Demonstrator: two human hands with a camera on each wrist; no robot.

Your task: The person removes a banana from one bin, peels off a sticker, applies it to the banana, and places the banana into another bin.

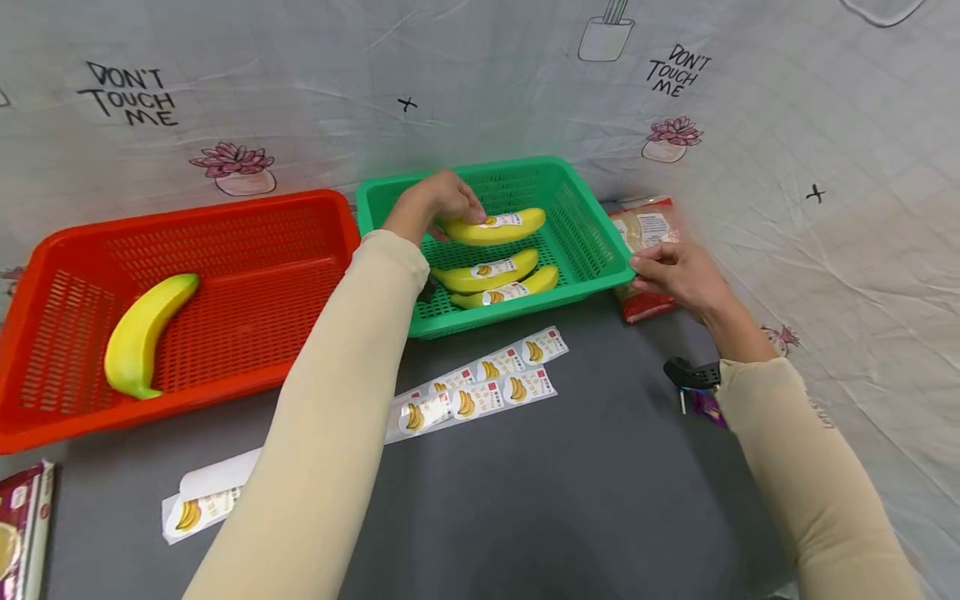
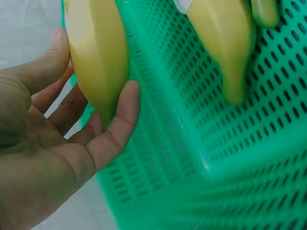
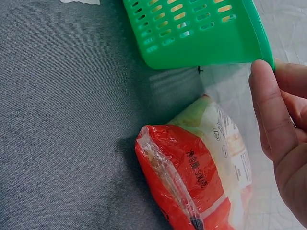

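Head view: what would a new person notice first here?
The left hand grips a labelled banana over the green basket, above two more labelled bananas. The right hand holds that basket's corner. On the left, the red basket holds one unlabelled banana.

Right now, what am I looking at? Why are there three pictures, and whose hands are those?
They are a person's two hands, filmed by three cameras: one on the head, one on each wrist. The left hand holds a banana over the green basket, where two more stickered bananas lie. The right hand pinches the basket's corner, beside a red snack packet. An orange basket holds one plain banana. Sticker strips lie on the grey table.
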